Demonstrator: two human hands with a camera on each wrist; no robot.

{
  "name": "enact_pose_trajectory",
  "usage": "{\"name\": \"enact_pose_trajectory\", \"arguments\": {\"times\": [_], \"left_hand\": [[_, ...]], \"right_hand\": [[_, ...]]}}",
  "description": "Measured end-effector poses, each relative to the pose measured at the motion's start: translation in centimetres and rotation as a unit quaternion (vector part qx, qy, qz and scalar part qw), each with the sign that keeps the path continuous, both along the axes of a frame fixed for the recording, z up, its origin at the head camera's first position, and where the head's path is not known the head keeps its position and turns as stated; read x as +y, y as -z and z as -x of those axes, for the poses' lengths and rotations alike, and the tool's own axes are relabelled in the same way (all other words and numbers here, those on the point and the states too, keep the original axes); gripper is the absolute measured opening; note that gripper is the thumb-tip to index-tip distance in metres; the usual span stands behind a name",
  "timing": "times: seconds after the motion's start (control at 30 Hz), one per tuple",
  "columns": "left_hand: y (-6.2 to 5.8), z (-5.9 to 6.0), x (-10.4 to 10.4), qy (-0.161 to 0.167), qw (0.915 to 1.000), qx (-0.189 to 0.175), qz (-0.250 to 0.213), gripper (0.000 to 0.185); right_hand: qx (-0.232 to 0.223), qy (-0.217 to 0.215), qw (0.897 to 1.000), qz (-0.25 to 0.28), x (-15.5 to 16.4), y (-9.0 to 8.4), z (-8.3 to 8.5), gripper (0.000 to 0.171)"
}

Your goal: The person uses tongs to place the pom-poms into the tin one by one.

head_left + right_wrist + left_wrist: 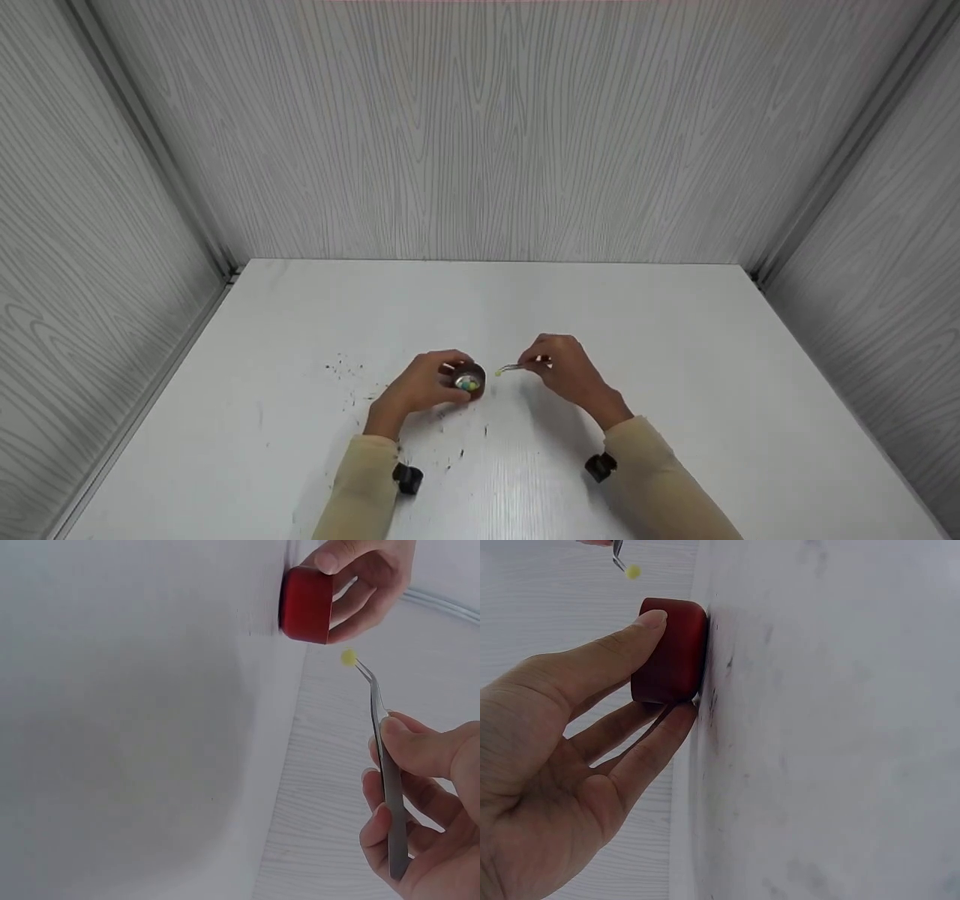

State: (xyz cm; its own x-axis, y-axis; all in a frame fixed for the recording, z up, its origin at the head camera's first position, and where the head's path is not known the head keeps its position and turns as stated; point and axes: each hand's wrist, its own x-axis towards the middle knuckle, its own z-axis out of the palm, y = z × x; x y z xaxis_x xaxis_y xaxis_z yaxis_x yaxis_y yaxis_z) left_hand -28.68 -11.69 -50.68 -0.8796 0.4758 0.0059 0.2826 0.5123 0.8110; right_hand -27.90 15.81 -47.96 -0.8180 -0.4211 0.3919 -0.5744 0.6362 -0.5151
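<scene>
A small red cup (676,652) stands on the white table, its mouth facing up. Several coloured beads (468,383), blue, green and yellow among them, lie inside it. My left hand (424,382) grips the cup's side between thumb and fingers. In my right hand (566,371) is a pair of bent-tip metal tweezers (388,787), pinched between thumb and fingers. The tweezers' tips hold a small yellow bead (349,658), in the air just to the right of the cup and apart from it.
Dark specks and smudges (345,367) mark the white tabletop (637,315) around and left of the left hand. Grey wood-grain panels (480,135) enclose the table at the back and on both sides.
</scene>
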Motion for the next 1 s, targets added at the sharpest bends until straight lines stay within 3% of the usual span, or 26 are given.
{"name": "enact_pose_trajectory", "arguments": {"times": [0.43,1.0], "left_hand": [[-0.1,0.0,0.0,-0.003,1.0,0.002,0.007,0.051],[0.3,0.3,-0.1,0.009,0.9999,0.015,-0.002,0.05]], "right_hand": [[0.002,-0.011,1.0,0.004,-2.3,0.5,-0.2,0.011],[0.008,0.008,1.0,-0.007,-2.3,1.6,0.2,0.009]]}}
